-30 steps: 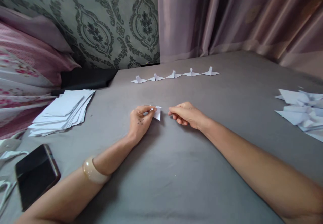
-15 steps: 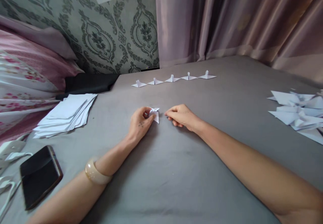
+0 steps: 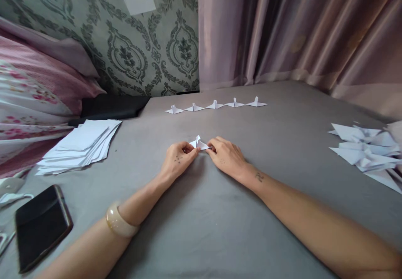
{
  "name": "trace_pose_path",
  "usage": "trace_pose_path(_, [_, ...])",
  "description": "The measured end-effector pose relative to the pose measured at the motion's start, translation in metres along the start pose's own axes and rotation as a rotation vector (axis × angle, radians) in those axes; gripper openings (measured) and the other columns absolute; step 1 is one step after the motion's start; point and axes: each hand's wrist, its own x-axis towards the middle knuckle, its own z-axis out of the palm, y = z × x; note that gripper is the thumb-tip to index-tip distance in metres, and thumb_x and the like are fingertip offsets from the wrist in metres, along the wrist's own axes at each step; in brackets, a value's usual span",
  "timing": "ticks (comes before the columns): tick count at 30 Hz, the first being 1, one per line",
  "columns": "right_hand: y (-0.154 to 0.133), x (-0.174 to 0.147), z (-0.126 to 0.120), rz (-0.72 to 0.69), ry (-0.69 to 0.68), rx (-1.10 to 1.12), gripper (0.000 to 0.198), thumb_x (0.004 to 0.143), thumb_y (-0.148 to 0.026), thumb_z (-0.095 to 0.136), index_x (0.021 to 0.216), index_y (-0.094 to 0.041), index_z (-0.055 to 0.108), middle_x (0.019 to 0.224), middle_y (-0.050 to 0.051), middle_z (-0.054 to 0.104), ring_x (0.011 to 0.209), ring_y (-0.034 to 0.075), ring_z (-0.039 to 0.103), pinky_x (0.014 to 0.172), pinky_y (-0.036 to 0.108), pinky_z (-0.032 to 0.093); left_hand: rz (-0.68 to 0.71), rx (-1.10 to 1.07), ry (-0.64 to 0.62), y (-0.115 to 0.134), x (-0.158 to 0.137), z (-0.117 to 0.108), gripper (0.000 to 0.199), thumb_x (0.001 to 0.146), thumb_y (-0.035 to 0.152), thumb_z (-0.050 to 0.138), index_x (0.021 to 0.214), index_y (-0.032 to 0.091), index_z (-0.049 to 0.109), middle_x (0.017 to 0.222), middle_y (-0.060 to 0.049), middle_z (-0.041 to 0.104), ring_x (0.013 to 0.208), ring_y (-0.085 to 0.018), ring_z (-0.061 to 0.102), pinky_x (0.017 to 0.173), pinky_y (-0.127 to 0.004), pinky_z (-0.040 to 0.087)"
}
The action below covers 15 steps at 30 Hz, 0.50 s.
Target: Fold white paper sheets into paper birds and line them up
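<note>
A small white origami crane is held between my two hands, over the grey cloth. Its folded upright part points up and a wing spreads to the right. My left hand, with a pale bangle on its wrist, pinches the crane's left side. The thumb and fingers of my right hand are closed on its right tip. Both hands partly cover the paper. Beyond them, several similar paper cranes stand in a row on the cloth.
A stack of white paper sheets lies at left, with a black phone and white cables nearer me. More folded white paper pieces are piled at right. A black folded item lies by the wall, and a curtain hangs behind.
My right hand has moved left and taken hold of the crane's right tip. The crane has turned upright, its wing now spread. The view has shifted slightly.
</note>
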Motion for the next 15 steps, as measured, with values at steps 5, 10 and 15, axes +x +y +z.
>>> trace_pose_path(5, [0.007, 0.002, 0.0, 0.023, 0.039, 0.011, 0.014, 0.091, -0.029, 0.052, 0.097, -0.024, 0.064, 0.101, 0.002, 0.066, 0.084, 0.017, 0.062, 0.064, 0.028, 0.035, 0.072, 0.031, 0.118, -0.01, 0.003, -0.015, 0.02, 0.074, 0.027, 0.055, 0.081, 0.017, 0.07, 0.075, -0.001, 0.064, 0.066, -0.014, 0.055, 0.063, -0.025, 0.042])
trace_pose_path(10, [0.003, -0.002, 0.003, -0.014, 0.063, 0.015, 0.019, 0.092, -0.025, 0.047, 0.094, -0.025, 0.066, 0.099, 0.001, 0.065, 0.077, 0.014, 0.06, 0.064, 0.027, 0.035, 0.214, 0.112, 0.132, -0.026, 0.02, -0.017, 0.027, 0.081, 0.025, 0.049, 0.092, 0.016, 0.073, 0.095, -0.008, 0.068, 0.075, -0.017, 0.058, 0.076, -0.03, 0.047])
trace_pose_path(15, [0.001, -0.001, 0.002, 0.007, 0.07, 0.035, 0.021, 0.09, -0.022, 0.048, 0.092, -0.025, 0.068, 0.097, 0.002, 0.065, 0.073, 0.013, 0.059, 0.067, 0.026, 0.038, 0.289, 0.184, 0.051, -0.028, 0.023, -0.012, 0.027, 0.082, 0.024, 0.049, 0.087, 0.018, 0.075, 0.081, -0.008, 0.068, 0.071, -0.018, 0.059, 0.073, -0.03, 0.047])
